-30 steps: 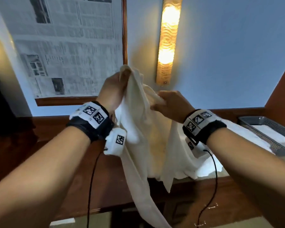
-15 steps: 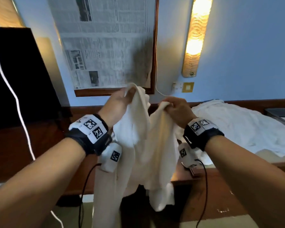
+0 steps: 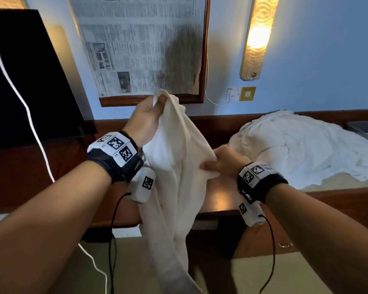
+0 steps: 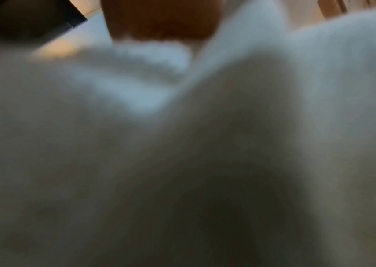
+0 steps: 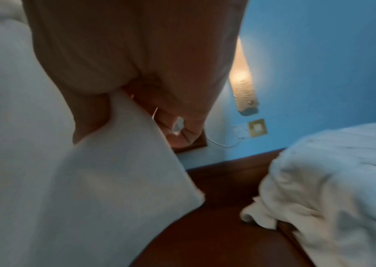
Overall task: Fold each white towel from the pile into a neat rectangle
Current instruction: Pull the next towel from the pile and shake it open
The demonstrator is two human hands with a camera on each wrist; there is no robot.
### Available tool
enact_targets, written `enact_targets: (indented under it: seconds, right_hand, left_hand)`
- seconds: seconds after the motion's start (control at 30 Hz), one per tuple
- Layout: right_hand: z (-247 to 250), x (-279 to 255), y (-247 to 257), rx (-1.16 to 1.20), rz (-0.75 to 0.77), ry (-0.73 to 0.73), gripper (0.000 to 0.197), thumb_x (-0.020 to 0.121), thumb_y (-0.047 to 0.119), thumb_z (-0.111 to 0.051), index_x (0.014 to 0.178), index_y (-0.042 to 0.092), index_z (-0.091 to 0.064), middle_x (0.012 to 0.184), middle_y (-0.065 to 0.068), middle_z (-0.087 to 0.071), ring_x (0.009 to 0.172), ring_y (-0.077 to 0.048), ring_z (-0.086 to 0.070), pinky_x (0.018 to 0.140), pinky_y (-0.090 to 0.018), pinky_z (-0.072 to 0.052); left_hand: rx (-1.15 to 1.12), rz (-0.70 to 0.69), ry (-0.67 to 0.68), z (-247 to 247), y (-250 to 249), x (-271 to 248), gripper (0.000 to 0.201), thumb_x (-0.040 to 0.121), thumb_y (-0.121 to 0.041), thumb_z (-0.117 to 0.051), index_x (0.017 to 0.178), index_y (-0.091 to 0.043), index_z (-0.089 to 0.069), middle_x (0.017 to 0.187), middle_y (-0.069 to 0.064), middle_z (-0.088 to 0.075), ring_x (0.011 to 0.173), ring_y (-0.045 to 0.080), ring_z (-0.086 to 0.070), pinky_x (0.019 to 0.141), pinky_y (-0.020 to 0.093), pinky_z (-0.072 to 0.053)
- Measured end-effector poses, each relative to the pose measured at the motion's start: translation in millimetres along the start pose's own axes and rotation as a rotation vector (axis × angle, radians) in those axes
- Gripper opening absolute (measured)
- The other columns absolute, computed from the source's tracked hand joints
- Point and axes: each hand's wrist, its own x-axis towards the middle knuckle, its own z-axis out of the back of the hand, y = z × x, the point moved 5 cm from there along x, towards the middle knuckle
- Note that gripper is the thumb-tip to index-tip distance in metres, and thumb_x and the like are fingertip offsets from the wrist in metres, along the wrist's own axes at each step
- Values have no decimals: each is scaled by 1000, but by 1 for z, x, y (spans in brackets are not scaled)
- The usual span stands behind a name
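Note:
A white towel (image 3: 179,179) hangs in the air in front of me, its lower end trailing below the desk's edge. My left hand (image 3: 151,115) pinches its top corner, held high. Lower and to the right, my right hand (image 3: 219,164) grips a fold along the towel's edge. The right wrist view has the thumb and fingers (image 5: 182,126) closed on the white cloth (image 5: 91,180). Blurred towel fabric (image 4: 182,162) fills the left wrist view. The pile of white towels (image 3: 302,149) lies on the wooden desk (image 3: 219,200) at right.
A dark screen (image 3: 26,77) stands at the back left, with a white cable (image 3: 26,107) hanging across it. On the blue wall hang a framed newspaper (image 3: 140,45) and a lit lamp (image 3: 257,37). A grey tray (image 3: 365,130) sits at the far right.
My right hand has slid down and to the right along the towel's edge, away from the left hand. My head has tilted down, bringing the desk and the pile into view.

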Motion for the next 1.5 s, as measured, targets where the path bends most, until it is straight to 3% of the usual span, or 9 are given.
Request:
enact_targets:
  seconds: [0.1,0.33,0.5,0.63,0.73,0.87,1.07,1.2,1.5]
  right_hand:
    - [-4,-17,-44,-74,-153,-10,22,84,38,-74,68,28,-65,59,13,-60,52,1,-57,56,-13,-44]
    - [20,-36,-111,-62,-341,-140,21,93,20,-67,73,14,-70,71,-7,-63,64,-19,-56,69,-29,-41]
    - [83,-28,-83,39,-320,-531,14,91,8,-58,87,11,-72,93,-10,-67,92,-28,-62,76,-28,-43]
    - [128,-12,-6,244,-7,-692,23,89,1,-56,89,15,-75,97,-11,-74,93,-25,-68,87,-37,-56]
    - [144,-14,67,213,244,-676,16,88,11,-61,96,13,-75,94,-7,-74,91,-25,-70,83,-48,-58]
    - [138,-25,146,152,459,-508,12,94,12,-62,96,8,-73,90,-5,-71,87,-19,-68,81,-39,-59]
    - [141,-36,208,294,581,-419,10,89,18,-73,83,10,-74,73,-1,-69,66,-7,-60,65,-24,-51]
    - [148,-40,231,282,624,-383,13,90,18,-71,92,7,-77,81,-6,-74,71,-6,-63,69,-22,-52]
    - [158,-42,240,274,665,-359,17,95,16,-64,99,3,-75,90,-7,-73,78,-6,-64,75,-22,-54]
  left_hand:
    - [100,-2,-102,10,2,0,32,107,-35,-43,104,-14,-67,94,-1,-72,88,7,-69,92,27,-54]
    - [34,23,-168,12,4,2,27,94,-27,-55,76,-28,-76,83,-5,-72,91,23,-66,96,40,-46]
    - [36,115,347,-5,-18,-8,11,83,-20,-73,91,-12,-74,85,1,-74,79,11,-70,79,25,-56]
    - [340,102,774,4,-38,-21,28,89,-36,-70,105,-15,-78,117,9,-73,116,23,-66,104,39,-49]
    - [336,-68,596,23,-61,-5,32,85,-42,-74,102,-15,-79,110,7,-75,112,29,-66,103,47,-47]
    - [192,-222,342,32,-83,1,13,73,-23,-83,82,-33,-82,90,-11,-76,91,5,-68,80,19,-52]
    - [114,-286,-27,40,-108,7,37,84,-3,-75,65,-35,-78,75,-10,-72,78,10,-66,85,48,-59]
    - [86,-446,32,34,-133,4,22,84,-1,-72,74,-19,-77,71,-13,-73,71,-2,-66,70,14,-51]
    - [46,-478,196,23,-147,18,3,76,-28,-78,74,-28,-80,76,-8,-73,76,5,-68,75,21,-54]
